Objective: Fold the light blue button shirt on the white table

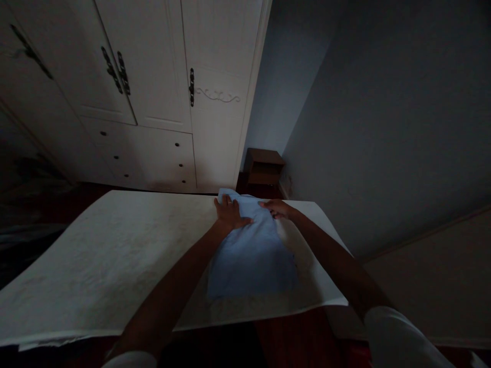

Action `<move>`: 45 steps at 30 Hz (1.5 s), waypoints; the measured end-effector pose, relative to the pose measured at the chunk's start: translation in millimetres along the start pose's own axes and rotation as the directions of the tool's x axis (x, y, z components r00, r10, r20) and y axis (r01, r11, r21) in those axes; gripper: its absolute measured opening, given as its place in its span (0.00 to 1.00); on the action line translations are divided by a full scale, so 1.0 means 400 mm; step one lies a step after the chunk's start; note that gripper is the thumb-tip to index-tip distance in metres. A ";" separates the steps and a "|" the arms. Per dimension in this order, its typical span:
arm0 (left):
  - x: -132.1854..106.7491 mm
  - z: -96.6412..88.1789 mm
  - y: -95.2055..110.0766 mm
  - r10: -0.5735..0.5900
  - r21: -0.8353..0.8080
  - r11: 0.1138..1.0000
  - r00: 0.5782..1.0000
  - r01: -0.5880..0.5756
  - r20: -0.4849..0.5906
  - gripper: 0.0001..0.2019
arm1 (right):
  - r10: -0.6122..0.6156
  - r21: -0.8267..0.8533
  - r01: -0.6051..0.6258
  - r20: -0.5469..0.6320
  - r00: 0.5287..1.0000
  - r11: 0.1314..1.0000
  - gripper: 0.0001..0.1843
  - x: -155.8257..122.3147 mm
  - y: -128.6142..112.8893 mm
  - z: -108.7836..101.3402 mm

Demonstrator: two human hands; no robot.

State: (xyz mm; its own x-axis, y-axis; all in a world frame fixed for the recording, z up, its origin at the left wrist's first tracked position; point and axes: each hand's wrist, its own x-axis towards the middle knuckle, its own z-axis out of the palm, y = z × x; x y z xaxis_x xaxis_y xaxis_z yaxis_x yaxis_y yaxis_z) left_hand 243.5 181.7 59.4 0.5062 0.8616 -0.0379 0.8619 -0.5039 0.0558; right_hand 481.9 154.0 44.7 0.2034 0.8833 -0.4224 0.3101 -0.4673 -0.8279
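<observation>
A light blue folded cloth (251, 255) lies on a white sheet-covered surface (115, 245), toward its right side. My left hand (229, 213) rests flat on the far end of the cloth with fingers spread. My right hand (276, 208) presses on the cloth's far right corner, fingers stretched out and lying low. Both arms reach forward over the cloth, and the right one shows a white sleeve near the camera.
A white wardrobe (153, 92) with dark handles and small drawers stands beyond the surface. A brown nightstand (264, 166) sits in the corner by the grey wall (383, 128). The dark red floor (291, 337) shows below the near edge.
</observation>
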 end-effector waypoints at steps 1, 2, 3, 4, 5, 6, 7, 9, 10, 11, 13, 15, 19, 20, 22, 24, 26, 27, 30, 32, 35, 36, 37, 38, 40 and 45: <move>0.001 0.006 0.010 -0.002 0.019 1.000 1.000 0.002 -0.022 0.56 | -0.004 -0.043 0.007 0.061 0.998 0.999 0.24 -0.009 -0.003 -0.006; 0.001 0.013 0.018 0.006 0.031 1.000 0.999 -0.004 -0.051 0.55 | -0.021 -0.084 0.031 0.116 0.993 0.996 0.25 -0.017 -0.004 -0.012; 0.001 0.021 0.023 0.025 0.034 0.999 0.996 -0.022 -0.085 0.54 | -0.051 -0.124 0.069 0.149 0.988 0.990 0.25 -0.025 -0.003 -0.017; 0.000 0.029 0.027 0.050 0.031 0.998 0.992 -0.046 -0.118 0.52 | -0.087 -0.157 0.111 0.152 0.984 0.981 0.25 -0.031 -0.001 -0.022; -0.001 0.037 0.029 0.079 0.027 0.997 0.986 -0.076 -0.145 0.50 | -0.124 -0.181 0.146 0.128 0.984 0.973 0.25 -0.036 0.004 -0.025; -0.002 0.045 0.029 0.105 0.022 0.994 0.981 -0.103 -0.164 0.49 | -0.152 -0.201 0.168 0.094 0.984 0.965 0.24 -0.039 0.010 -0.027; -0.003 0.050 0.027 0.124 0.017 0.992 0.977 -0.123 -0.174 0.49 | -0.169 -0.220 0.179 0.061 0.984 0.959 0.23 -0.040 0.017 -0.028; -0.002 0.056 0.024 0.136 0.006 0.991 0.977 -0.137 -0.164 0.48 | -0.185 -0.253 0.182 0.012 0.983 0.950 0.22 -0.040 0.032 -0.026; -0.001 0.056 0.023 0.136 0.002 0.990 0.979 -0.138 -0.150 0.49 | -0.190 -0.269 0.181 -0.008 0.982 0.946 0.21 -0.040 0.038 -0.025; 0.002 0.053 0.022 0.136 -0.001 0.991 0.982 -0.137 -0.133 0.49 | -0.198 -0.291 0.181 -0.029 0.980 0.939 0.20 -0.040 0.042 -0.023; 0.009 0.044 0.019 0.138 -0.001 0.990 0.986 -0.139 -0.094 0.49 | -0.218 -0.351 0.180 -0.073 0.973 0.919 0.19 -0.045 0.044 -0.018; 0.019 0.032 0.017 0.144 -0.002 0.990 0.987 -0.144 -0.079 0.48 | -0.254 -0.424 0.181 -0.122 0.960 0.888 0.22 -0.061 0.036 -0.008; 0.041 0.017 0.017 0.156 -0.023 0.987 0.980 -0.160 -0.128 0.39 | -0.426 -0.600 0.227 -0.213 0.879 0.767 0.29 -0.134 0.013 0.062; 0.047 0.017 0.021 0.154 -0.025 0.987 0.978 -0.159 -0.141 0.38 | -0.510 -0.675 0.264 -0.194 0.838 0.689 0.29 -0.159 0.012 0.091; 0.056 0.022 0.033 0.132 -0.017 0.991 0.980 -0.136 -0.149 0.37 | -0.654 -0.779 0.363 -0.079 0.753 0.512 0.27 -0.209 0.024 0.153; 0.061 0.030 0.047 0.103 0.000 0.995 0.983 -0.104 -0.149 0.38 | -0.712 -0.794 0.467 0.062 0.700 0.390 0.30 -0.254 0.057 0.205; 0.063 0.041 0.056 0.101 0.009 0.995 0.982 -0.101 -0.159 0.39 | -0.717 -0.790 0.494 0.103 0.690 0.362 0.32 -0.289 0.103 0.231; 0.063 0.045 0.059 0.110 0.010 0.994 0.980 -0.110 -0.165 0.39 | -0.711 -0.790 0.487 0.094 0.696 0.372 0.33 -0.303 0.129 0.233; 0.063 0.055 0.056 0.131 0.000 0.991 0.977 -0.133 -0.169 0.40 | -0.680 -0.786 0.458 0.066 0.731 0.416 0.35 -0.334 0.195 0.205; 0.064 0.055 0.052 0.126 -0.014 0.991 0.977 -0.130 -0.169 0.40 | -0.655 -0.785 0.453 0.081 0.752 0.423 0.36 -0.349 0.223 0.178; 0.066 0.045 0.049 0.095 -0.037 0.994 0.974 -0.105 -0.207 0.36 | -0.627 -0.790 0.447 0.103 0.772 0.420 0.37 -0.365 0.244 0.152; 0.067 0.039 0.048 0.075 -0.048 0.995 0.971 -0.088 -0.229 0.34 | -0.624 -0.791 0.445 0.105 0.774 0.419 0.37 -0.368 0.248 0.148; 0.067 0.033 0.047 0.054 -0.062 0.996 0.966 -0.072 -0.254 0.31 | -0.624 -0.791 0.446 0.107 0.774 0.418 0.37 -0.370 0.251 0.147; 0.069 0.026 0.044 0.038 -0.076 0.995 0.959 -0.062 -0.282 0.30 | -0.626 -0.791 0.449 0.109 0.772 0.416 0.37 -0.370 0.252 0.147; 0.075 0.014 0.036 0.053 -0.085 0.993 0.939 -0.087 -0.338 0.28 | -0.628 -0.789 0.457 0.118 0.769 0.411 0.37 -0.370 0.255 0.147; 0.101 0.017 0.007 0.225 -0.033 0.970 0.943 -0.240 -0.245 0.30 | -0.616 -0.795 0.478 0.172 0.769 0.374 0.39 -0.370 0.255 0.142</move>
State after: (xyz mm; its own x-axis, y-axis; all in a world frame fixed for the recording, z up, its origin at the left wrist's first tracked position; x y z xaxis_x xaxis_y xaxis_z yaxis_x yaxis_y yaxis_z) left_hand 266.6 214.5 51.2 0.6641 0.7142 0.2212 0.7140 -0.6936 0.0957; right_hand 430.8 -22.4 1.8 -0.1948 0.9732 0.1220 0.9513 0.2178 -0.2183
